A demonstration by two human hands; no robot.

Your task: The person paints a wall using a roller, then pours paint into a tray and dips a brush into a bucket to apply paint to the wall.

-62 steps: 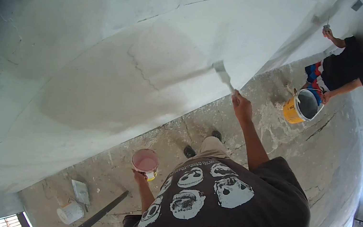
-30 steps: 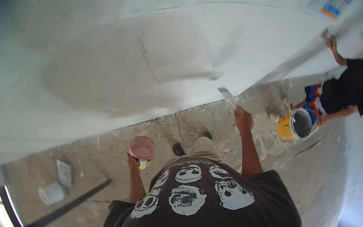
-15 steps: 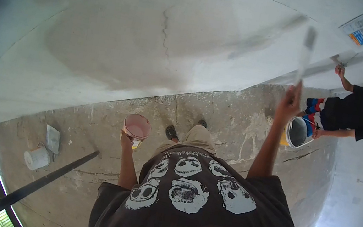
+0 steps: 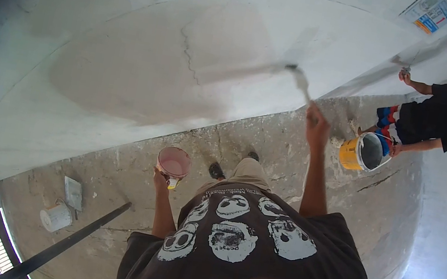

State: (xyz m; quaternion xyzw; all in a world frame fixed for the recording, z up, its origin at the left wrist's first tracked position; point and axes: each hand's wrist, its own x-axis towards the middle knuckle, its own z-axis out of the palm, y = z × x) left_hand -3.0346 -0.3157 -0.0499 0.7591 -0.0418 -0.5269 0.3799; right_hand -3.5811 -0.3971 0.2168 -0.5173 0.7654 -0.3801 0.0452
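Observation:
My left hand (image 4: pixel 161 179) is wrapped round the side of a small round tub (image 4: pixel 174 162) with pinkish liquid inside, held low in front of the wall. Up and to the right, my right hand (image 4: pixel 316 122) grips the handle of a brush (image 4: pixel 300 82). The brush's dark tip meets or nearly meets the pale wall (image 4: pixel 266 33), at the end of a darker streak. A large darker, damp-looking patch with a crack in it covers the wall to the left.
At the right a co-worker (image 4: pixel 425 112) holds a yellow bucket (image 4: pixel 352 153) and reaches to the wall. A white bucket (image 4: pixel 56 217), a flat tray (image 4: pixel 72 193) and a dark pole (image 4: pixel 81 235) are at lower left. A poster (image 4: pixel 431 15) hangs at upper right.
My right hand has moved left and slightly down with the brush, which has come from upper right towards the damp patch. The tub in my left hand appears slightly further right.

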